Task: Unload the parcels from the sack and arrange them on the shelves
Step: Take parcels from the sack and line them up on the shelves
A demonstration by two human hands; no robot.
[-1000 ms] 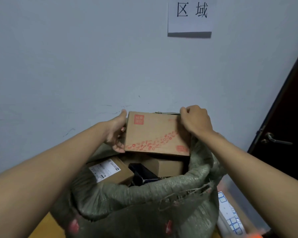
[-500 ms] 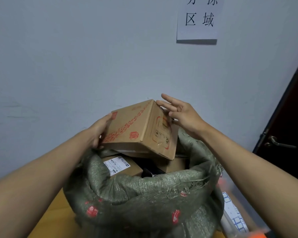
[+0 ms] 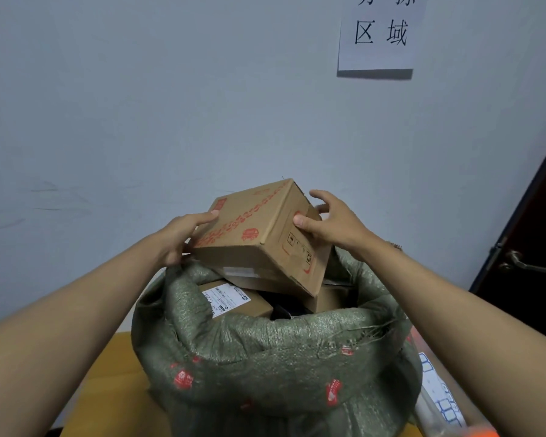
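Cardboard, red-printed and tilted, is what I have between my palms: the box (image 3: pixel 259 234) sits just above the mouth of the green woven sack (image 3: pixel 275 351), one lower corner dipping back toward the opening. My left hand (image 3: pixel 183 238) holds its left end, thumb laid along the top face and the fingers underneath, out of my sight. My right hand (image 3: pixel 331 225) is on the right end, thumb pressed on the side panel and fingers spread and curved over the far upper edge, a looser hold than a full wrap.

Inside the sack, below the box, lie a labelled parcel (image 3: pixel 234 299) toward the left, another brown carton (image 3: pixel 331 299) toward the right, and something dark between them.

Slipping is my main worry. The box is tilted and my right fingers are splayed, so if I lift fast it could pivot off my left hand and drop onto the parcels below. Its low corner might also catch the sack's rolled rim and drag the sack over, since the sack looks soft and top-heavy. No shelf shows near the sack, so I must turn while carrying, and a weak grip would tell then.
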